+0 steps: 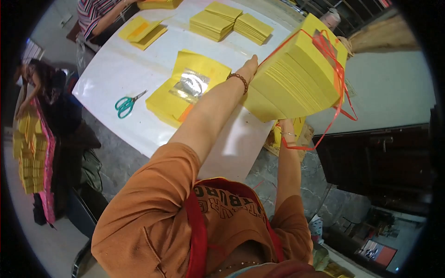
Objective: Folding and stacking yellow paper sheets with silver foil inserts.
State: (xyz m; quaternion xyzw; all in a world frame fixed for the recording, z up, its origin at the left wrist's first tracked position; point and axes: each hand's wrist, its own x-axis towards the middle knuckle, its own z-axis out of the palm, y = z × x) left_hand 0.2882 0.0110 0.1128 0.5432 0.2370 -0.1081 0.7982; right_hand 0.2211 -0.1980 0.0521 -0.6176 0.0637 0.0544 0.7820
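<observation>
A thick bundle of yellow paper (pixel 296 78), tied with red plastic string (pixel 342 76), is held up tilted past the table's right side. My left hand (pixel 251 67), a brown beaded bracelet at its wrist, grips its left side. Only part of that hand shows; the other fingers are behind the bundle. From below, my right hand (pixel 286 125) supports it, mostly hidden under the lower edge. Loose string loops hang by my right wrist. Beneath my left forearm lies a yellow paper stack (pixel 162 103) with a silvery foil square (pixel 192 83) on top.
Green-handled scissors (pixel 124 106) lie on the white table (pixel 104 83). Folded yellow stacks (pixel 213 25) stand at the far side, near an orange-marked one (pixel 139 31). A person in a striped sleeve (pixel 92 21) sits far left; another person (pixel 34 88) works at a second table.
</observation>
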